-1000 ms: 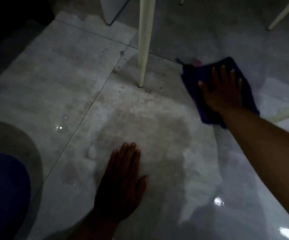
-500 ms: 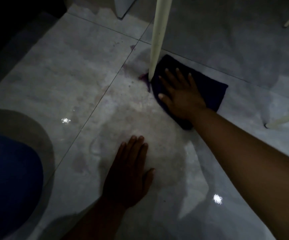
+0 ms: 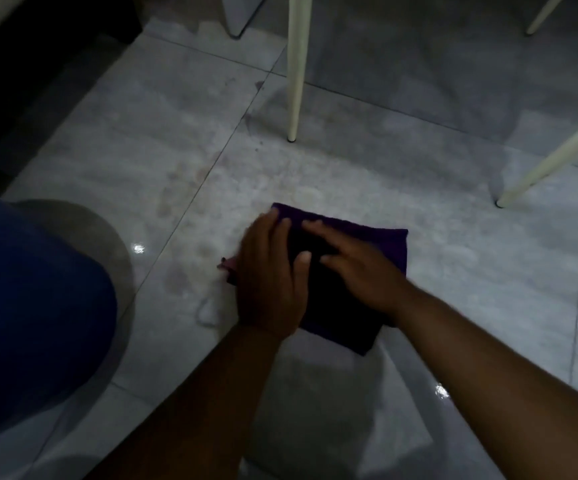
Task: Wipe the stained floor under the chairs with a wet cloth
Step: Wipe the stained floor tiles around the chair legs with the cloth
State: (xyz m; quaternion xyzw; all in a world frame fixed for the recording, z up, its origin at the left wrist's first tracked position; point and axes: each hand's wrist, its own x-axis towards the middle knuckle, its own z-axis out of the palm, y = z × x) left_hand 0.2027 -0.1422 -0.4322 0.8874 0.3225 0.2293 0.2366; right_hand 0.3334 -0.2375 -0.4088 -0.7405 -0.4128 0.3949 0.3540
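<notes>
A dark purple cloth (image 3: 384,245) lies flat on the grey tiled floor (image 3: 454,271), near me and in the middle of the view. My left hand (image 3: 268,275) presses flat on the cloth's left side, fingers pointing away. My right hand (image 3: 357,263) lies flat on the cloth's middle, fingers spread and pointing left, almost touching the left hand. Faint reddish-brown stains (image 3: 176,275) mark the floor left of the cloth, along a tile joint. A wet sheen covers the tiles around the cloth.
A cream chair leg (image 3: 296,74) stands upright beyond the cloth. A second cream leg (image 3: 554,157) slants in from the right, and a third (image 3: 540,15) shows at the top right. My blue-clad knee (image 3: 28,306) fills the left. Dark furniture (image 3: 38,46) sits at the top left.
My right hand dragged the cloth from beside the chair leg back toward me and to the left. My left hand moved off the bare floor onto the cloth's left side.
</notes>
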